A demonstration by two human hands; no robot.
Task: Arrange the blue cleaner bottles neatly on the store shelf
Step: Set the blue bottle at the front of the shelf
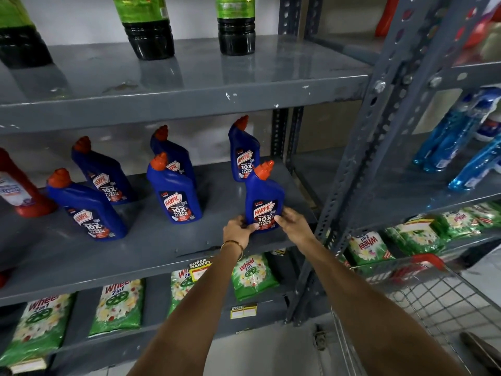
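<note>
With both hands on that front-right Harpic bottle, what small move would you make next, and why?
Probably let go. The left hand and right hand hold the front-right Harpic bottle at its base; it stands upright on the shelf, label forward, in front of the rear Harpic bottle.

Shelf (162,256), centre frame: grey painted metal, semi-gloss, chipped and scuffed along the front edge. Upright post (379,137), right: perforated grey metal, bolted. Blue bottles (264,191): glossy smooth plastic, ribbed orange caps, printed labels. Green packets (252,275), lower frame: shiny plastic film. Basket (423,297), lower right: bare metal wire.
</note>
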